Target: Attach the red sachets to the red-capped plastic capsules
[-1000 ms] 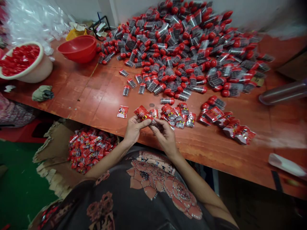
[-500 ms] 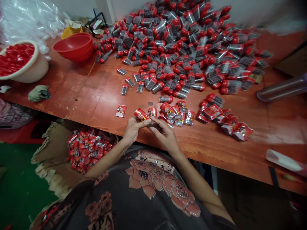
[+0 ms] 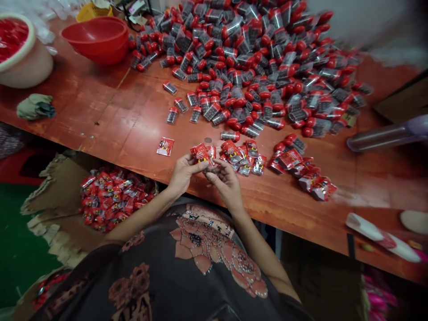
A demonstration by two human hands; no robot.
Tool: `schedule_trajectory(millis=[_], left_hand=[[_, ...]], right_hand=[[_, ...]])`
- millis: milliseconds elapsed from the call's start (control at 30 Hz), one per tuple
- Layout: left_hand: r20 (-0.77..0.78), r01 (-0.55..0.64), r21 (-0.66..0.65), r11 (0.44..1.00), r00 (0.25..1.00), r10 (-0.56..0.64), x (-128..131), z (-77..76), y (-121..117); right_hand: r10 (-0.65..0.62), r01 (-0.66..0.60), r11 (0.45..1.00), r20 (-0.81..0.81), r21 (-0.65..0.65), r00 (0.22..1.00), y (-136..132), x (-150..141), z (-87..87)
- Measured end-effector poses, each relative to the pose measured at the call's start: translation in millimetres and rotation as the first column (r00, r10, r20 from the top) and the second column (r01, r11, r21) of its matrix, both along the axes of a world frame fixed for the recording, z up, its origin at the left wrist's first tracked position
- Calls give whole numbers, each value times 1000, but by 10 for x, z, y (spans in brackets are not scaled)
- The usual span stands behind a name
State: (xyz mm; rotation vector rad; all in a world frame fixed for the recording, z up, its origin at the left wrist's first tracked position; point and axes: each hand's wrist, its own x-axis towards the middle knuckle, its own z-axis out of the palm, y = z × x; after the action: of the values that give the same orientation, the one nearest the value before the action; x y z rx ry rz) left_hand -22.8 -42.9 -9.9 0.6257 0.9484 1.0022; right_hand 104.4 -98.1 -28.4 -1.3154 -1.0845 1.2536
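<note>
My left hand (image 3: 183,171) pinches a small red printed packet (image 3: 201,153) at the table's near edge. My right hand (image 3: 225,180) meets it, fingers curled around a small clear vial that is mostly hidden. Right beside the hands lies a cluster of red packets (image 3: 244,156), and another group of packets (image 3: 302,171) lies farther right. One single packet (image 3: 165,146) lies alone to the left. A big heap of red-capped clear vials (image 3: 254,58) covers the far part of the red wooden table (image 3: 110,120).
A torn cardboard box full of red packets (image 3: 110,200) stands on the floor at the left. A red bowl (image 3: 96,38), a cream bowl of red caps (image 3: 20,53) and a crumpled rag (image 3: 35,106) sit at the far left. A clear tube (image 3: 384,136) lies at the right.
The view has tilted down and shifted, so everything sits higher in the frame. Both hands stay together at the table edge, still working the packet and vial.
</note>
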Motion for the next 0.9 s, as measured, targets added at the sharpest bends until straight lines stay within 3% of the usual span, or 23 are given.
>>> schedule_trajectory(millis=[200, 400, 700, 900], left_hand=[[8, -18, 3, 1000, 1000, 18, 60, -16, -75], [31, -53, -3, 999, 998, 53, -51, -10, 59], [-17, 61, -36, 997, 998, -62, -134, -25, 100], [-14, -41, 63, 997, 999, 42, -95, 36, 76]], right_hand=[[-105, 101, 993, 64, 54, 992, 22, -43, -55], [47, -47, 999, 0, 8, 999, 18, 40, -27], [156, -156, 987, -12, -34, 988, 43, 141, -35], [101, -105, 994, 131, 22, 986, 51, 153, 3]])
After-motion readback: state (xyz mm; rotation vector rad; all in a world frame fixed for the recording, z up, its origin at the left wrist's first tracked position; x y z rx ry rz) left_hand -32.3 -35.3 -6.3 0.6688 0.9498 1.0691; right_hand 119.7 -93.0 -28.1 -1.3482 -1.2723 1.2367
